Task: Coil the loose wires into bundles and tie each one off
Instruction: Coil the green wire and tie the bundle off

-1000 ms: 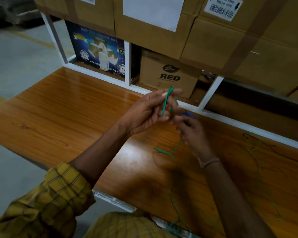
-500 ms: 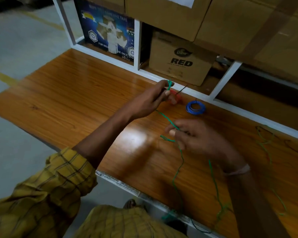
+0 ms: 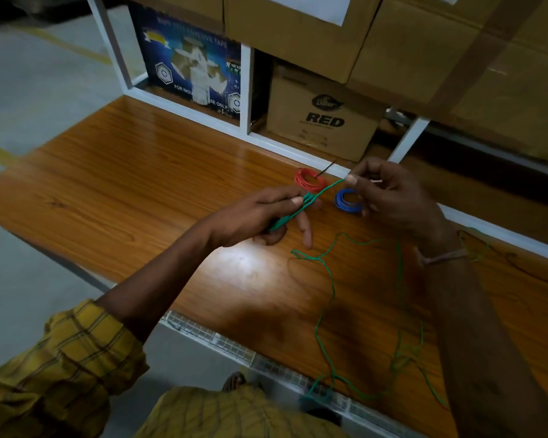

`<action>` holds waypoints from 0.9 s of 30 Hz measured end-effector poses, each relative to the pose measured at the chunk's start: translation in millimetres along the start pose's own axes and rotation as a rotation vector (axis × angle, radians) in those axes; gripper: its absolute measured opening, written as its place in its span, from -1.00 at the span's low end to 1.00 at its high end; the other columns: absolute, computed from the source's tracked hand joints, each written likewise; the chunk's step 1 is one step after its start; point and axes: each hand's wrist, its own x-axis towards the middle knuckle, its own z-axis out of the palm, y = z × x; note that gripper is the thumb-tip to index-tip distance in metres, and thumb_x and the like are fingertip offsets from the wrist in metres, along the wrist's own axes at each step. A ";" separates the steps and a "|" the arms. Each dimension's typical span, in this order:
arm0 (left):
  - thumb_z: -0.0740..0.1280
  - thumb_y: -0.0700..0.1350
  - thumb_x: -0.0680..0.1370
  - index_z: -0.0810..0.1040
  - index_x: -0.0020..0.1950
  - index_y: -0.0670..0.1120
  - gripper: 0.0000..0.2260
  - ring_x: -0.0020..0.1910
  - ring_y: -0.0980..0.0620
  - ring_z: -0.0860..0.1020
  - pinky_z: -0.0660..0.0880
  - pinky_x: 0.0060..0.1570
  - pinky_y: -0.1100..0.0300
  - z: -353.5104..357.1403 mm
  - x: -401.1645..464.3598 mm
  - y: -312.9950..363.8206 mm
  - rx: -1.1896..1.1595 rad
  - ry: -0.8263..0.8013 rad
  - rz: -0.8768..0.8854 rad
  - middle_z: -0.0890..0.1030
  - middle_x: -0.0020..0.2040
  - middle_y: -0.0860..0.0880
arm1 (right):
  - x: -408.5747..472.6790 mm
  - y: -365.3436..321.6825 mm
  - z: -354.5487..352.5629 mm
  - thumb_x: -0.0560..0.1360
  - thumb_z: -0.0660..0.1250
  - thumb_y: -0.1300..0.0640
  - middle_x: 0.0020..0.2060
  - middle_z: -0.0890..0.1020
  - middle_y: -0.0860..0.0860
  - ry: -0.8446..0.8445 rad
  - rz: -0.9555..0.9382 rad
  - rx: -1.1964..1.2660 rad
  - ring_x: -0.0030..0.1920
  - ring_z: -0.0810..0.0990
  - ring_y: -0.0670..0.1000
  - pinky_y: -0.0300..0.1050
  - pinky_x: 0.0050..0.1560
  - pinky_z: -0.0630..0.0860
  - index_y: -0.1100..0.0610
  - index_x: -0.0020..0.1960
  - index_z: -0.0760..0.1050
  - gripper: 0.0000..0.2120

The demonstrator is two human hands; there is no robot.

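Left hand [image 3: 260, 216] gripping folded green wire [image 3: 301, 208]; right hand [image 3: 389, 191] pinching its far end taut. Red coil [image 3: 309, 178], blue coil [image 3: 348, 200] on bench [image 3: 140, 191]. 2 boxes [image 3: 323, 115] on shelf, contents hidden.

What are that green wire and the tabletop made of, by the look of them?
Green wire: probably plastic-coated, since it is smooth, evenly coloured and bends in loose kinks. Tabletop: wood or wood-look laminate with a glossy finish; grain lines and bright glare show.

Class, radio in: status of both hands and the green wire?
Left hand grips green wire loops; right hand pinches its end. Long tail loose on table. Nothing blocking.
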 end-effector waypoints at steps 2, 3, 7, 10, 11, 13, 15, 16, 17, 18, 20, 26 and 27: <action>0.00 -0.16 0.80 0.37 0.50 -0.25 -0.66 -0.58 0.08 0.27 0.22 -0.57 0.29 2.4 -0.7 -0.7 -0.156 -0.043 -0.005 0.65 0.08 -0.38 | -1.1 4.5 13.3 0.58 0.45 0.12 -0.31 0.49 0.17 0.134 -0.035 -0.020 -0.47 0.46 -0.07 -0.26 -0.50 0.42 0.15 -0.11 0.57 -0.86; -0.01 -0.16 0.80 0.36 0.52 -0.28 -0.64 -0.59 0.10 0.27 0.19 -0.59 0.28 3.7 -0.7 -1.2 -0.229 -0.055 0.000 0.65 0.09 -0.36 | -2.7 9.3 19.9 0.58 0.45 0.12 -0.30 0.50 0.12 0.179 -0.032 -0.022 -0.46 0.46 -0.07 -0.21 -0.53 0.42 0.13 -0.12 0.58 -0.86; -0.02 -0.20 0.80 0.31 0.56 -0.35 -0.61 -0.57 0.16 0.33 0.12 -0.58 0.26 6.4 0.3 0.4 -0.466 -0.002 0.088 0.64 0.14 -0.27 | -13.8 33.0 50.4 0.65 0.35 0.08 -0.32 0.51 0.18 0.203 0.082 0.041 -0.44 0.44 -0.02 -0.13 -0.47 0.41 0.08 -0.07 0.61 -0.85; 0.01 -0.19 0.79 0.31 0.58 -0.34 -0.60 -0.44 0.12 0.52 0.50 -0.41 0.33 6.4 3.4 7.7 -0.559 0.073 0.128 0.60 0.32 -0.25 | -32.0 37.3 78.6 0.69 0.26 0.07 -0.36 0.48 0.06 0.125 0.168 0.018 -0.38 0.45 -0.10 -0.18 -0.36 0.39 -0.05 -0.11 0.60 -0.77; 0.01 -0.19 0.79 0.31 0.58 -0.32 -0.61 -0.36 0.09 0.60 0.61 -0.29 0.29 5.2 5.4 9.0 -0.565 0.090 0.135 0.58 0.39 -0.24 | -38.5 36.6 87.2 0.69 0.25 0.08 -0.39 0.49 0.06 0.087 0.160 0.005 -0.40 0.45 -0.14 -0.23 -0.36 0.39 -0.05 -0.14 0.59 -0.74; 0.00 -0.19 0.80 0.27 0.60 -0.31 -0.61 -0.14 0.01 0.73 0.69 -0.07 0.17 2.4 9.2 10.0 -0.545 0.133 0.161 0.52 0.50 -0.22 | -49.2 33.2 100.7 0.70 0.22 0.13 -0.42 0.56 0.10 -0.010 0.167 -0.013 -0.40 0.51 -0.10 -0.20 -0.27 0.45 0.05 -0.13 0.61 -0.72; 0.01 -0.17 0.80 0.20 0.62 -0.31 -0.60 0.10 -0.14 0.74 0.66 0.18 -0.03 1.5 14.8 9.1 -0.515 0.201 0.165 0.47 0.55 -0.21 | -56.2 27.2 107.8 0.71 0.21 0.17 -0.38 0.64 0.14 -0.125 0.168 -0.060 -0.24 0.64 0.06 -0.16 -0.06 0.48 0.13 -0.18 0.58 -0.68; 0.01 -0.16 0.80 0.19 0.62 -0.29 -0.60 0.22 -0.21 0.70 0.59 0.30 -0.13 2.3 17.2 8.2 -0.484 0.235 0.150 0.47 0.56 -0.19 | -59.9 22.0 109.7 0.71 0.20 0.15 -0.38 0.65 0.11 -0.187 0.160 -0.093 -0.18 0.67 0.08 -0.22 -0.01 0.49 0.10 -0.13 0.58 -0.71; 0.02 -0.15 0.81 0.19 0.61 -0.28 -0.61 0.29 -0.24 0.66 0.52 0.38 -0.17 3.4 18.9 8.7 -0.411 0.283 0.130 0.49 0.55 -0.15 | -63.3 16.5 110.6 0.71 0.19 0.13 -0.39 0.65 0.07 -0.247 0.140 -0.128 -0.19 0.67 0.05 -0.23 -0.02 0.50 0.09 -0.01 0.59 -0.77; 0.03 -0.14 0.81 0.20 0.59 -0.26 -0.63 0.33 -0.21 0.64 0.49 0.41 -0.13 2.9 20.6 8.0 -0.283 0.339 0.102 0.51 0.53 -0.10 | -66.8 9.4 109.6 0.71 0.19 0.11 -0.39 0.65 0.04 -0.295 0.110 -0.161 -0.23 0.65 -0.01 -0.19 -0.03 0.52 0.10 0.10 0.57 -0.81; 0.07 -0.09 0.80 0.25 0.55 -0.22 -0.65 0.35 -0.07 0.63 0.54 0.40 0.00 -1.0 22.4 3.9 0.106 0.411 0.036 0.55 0.49 -0.04 | -70.5 -4.2 102.1 0.69 0.23 0.09 -0.40 0.64 0.05 -0.337 0.070 -0.207 -0.32 0.63 -0.05 -0.05 -0.11 0.55 0.16 0.09 0.58 -0.81; 0.11 -0.08 0.79 0.39 0.23 0.12 -0.88 0.21 0.06 0.69 0.67 0.16 -0.04 -2.4 14.1 -4.9 0.423 0.246 -0.048 0.63 0.34 0.04 | -63.0 -42.5 42.7 0.62 0.35 0.20 -0.45 0.49 -0.02 -0.180 0.086 0.026 -0.48 0.43 -0.17 -0.32 -0.46 0.36 0.23 -0.04 0.60 -0.88; 0.10 -0.10 0.79 0.39 0.22 0.10 -0.87 0.12 0.01 0.73 0.70 0.03 0.01 0.5 10.2 -2.1 0.372 0.215 -0.045 0.65 0.28 0.06 | -57.9 -41.2 32.4 0.63 0.34 0.20 -0.46 0.47 -0.01 -0.130 0.084 0.050 -0.51 0.39 -0.16 -0.32 -0.49 0.34 0.25 -0.04 0.60 -0.87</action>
